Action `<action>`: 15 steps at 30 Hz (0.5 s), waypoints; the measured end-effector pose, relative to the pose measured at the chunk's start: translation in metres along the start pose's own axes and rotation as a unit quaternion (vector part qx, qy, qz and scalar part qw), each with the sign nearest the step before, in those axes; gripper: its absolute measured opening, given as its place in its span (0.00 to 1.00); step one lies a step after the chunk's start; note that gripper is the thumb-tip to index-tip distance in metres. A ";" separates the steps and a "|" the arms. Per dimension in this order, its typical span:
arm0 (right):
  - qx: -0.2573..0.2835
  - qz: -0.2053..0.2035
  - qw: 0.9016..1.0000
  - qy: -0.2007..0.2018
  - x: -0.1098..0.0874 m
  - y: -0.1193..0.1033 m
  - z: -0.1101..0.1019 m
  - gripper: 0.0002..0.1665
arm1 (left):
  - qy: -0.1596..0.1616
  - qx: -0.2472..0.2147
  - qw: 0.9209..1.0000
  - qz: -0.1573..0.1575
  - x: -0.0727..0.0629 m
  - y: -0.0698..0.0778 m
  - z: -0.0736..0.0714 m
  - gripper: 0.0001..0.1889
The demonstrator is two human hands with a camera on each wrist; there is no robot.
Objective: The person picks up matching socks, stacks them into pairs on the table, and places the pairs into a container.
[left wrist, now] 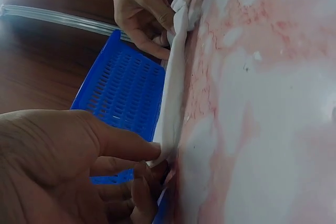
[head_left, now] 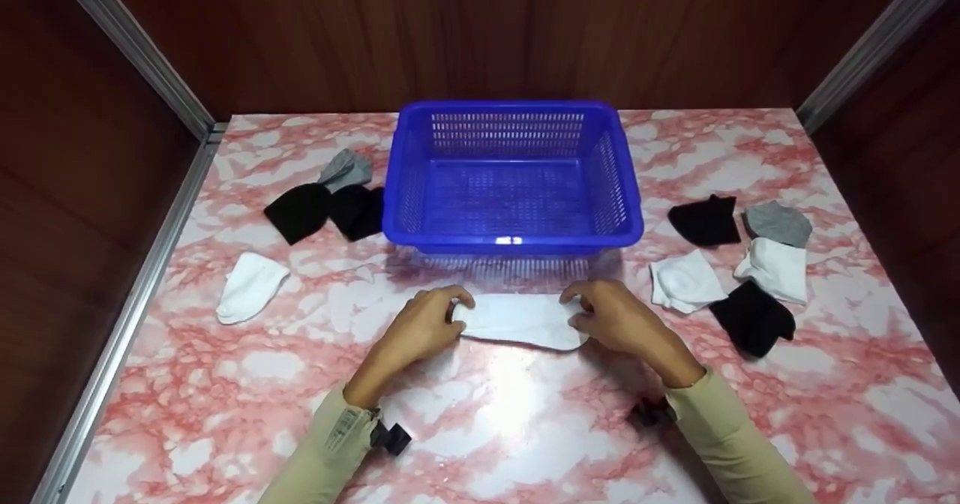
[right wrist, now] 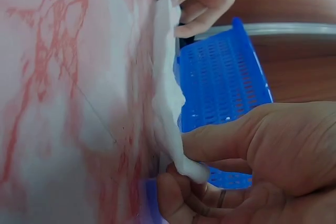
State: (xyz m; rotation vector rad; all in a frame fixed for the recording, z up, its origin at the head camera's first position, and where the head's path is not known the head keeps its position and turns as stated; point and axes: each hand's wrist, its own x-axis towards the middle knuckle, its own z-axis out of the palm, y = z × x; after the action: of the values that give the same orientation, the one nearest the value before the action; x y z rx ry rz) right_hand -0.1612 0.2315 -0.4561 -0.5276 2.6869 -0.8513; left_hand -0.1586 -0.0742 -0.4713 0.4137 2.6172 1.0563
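A white sock (head_left: 517, 319) is stretched flat between both hands, low over the table in front of the basket. My left hand (head_left: 429, 322) pinches its left end between thumb and fingers. At the opposite end, my right hand (head_left: 616, 316) pinches the sock the same way. In the left wrist view the sock (left wrist: 173, 87) runs as a thin band from one hand to the other. The right wrist view shows the sock's end (right wrist: 191, 169) held between the thumb and curled fingers.
A blue plastic basket (head_left: 513, 243) stands behind the hands. Left of it lie a grey sock (head_left: 348, 168), black socks (head_left: 298, 211) and a white sock (head_left: 251, 286). On the right are several folded socks: black (head_left: 706, 220), grey (head_left: 778, 223) and white (head_left: 686, 282). Wooden panels (head_left: 495, 39) enclose the table.
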 end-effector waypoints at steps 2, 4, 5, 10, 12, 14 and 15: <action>-0.006 0.002 1.000 0.002 -0.001 0.000 0.001 0.21 | -0.002 0.007 1.000 -0.007 -0.001 -0.001 -0.001 0.19; -0.021 0.000 1.000 0.009 -0.002 -0.001 0.002 0.21 | 0.005 0.017 1.000 -0.009 -0.001 -0.001 -0.001 0.18; -0.030 -0.003 0.999 0.016 -0.003 -0.002 0.002 0.21 | 0.010 0.024 1.000 -0.009 -0.002 0.000 -0.002 0.18; -0.063 -0.055 0.994 0.073 -0.006 -0.012 0.003 0.17 | 0.052 0.031 0.998 0.019 -0.003 0.007 -0.001 0.17; -0.065 -0.077 0.991 0.083 -0.006 -0.015 0.005 0.15 | 0.059 0.019 0.997 0.046 -0.001 0.009 0.001 0.15; -0.071 -0.091 0.990 0.077 -0.005 -0.017 0.007 0.13 | 0.055 0.011 0.996 0.076 0.001 0.010 0.003 0.14; -0.075 -0.092 0.991 0.068 -0.005 -0.017 0.009 0.12 | 0.050 0.013 0.995 0.090 0.002 0.009 0.005 0.14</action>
State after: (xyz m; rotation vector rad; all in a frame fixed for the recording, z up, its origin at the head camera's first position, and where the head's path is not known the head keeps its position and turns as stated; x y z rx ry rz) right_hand -0.1490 0.2162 -0.4520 -0.7895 2.8776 -0.7612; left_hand -0.1568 -0.0641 -0.4681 0.6284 2.7259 1.1258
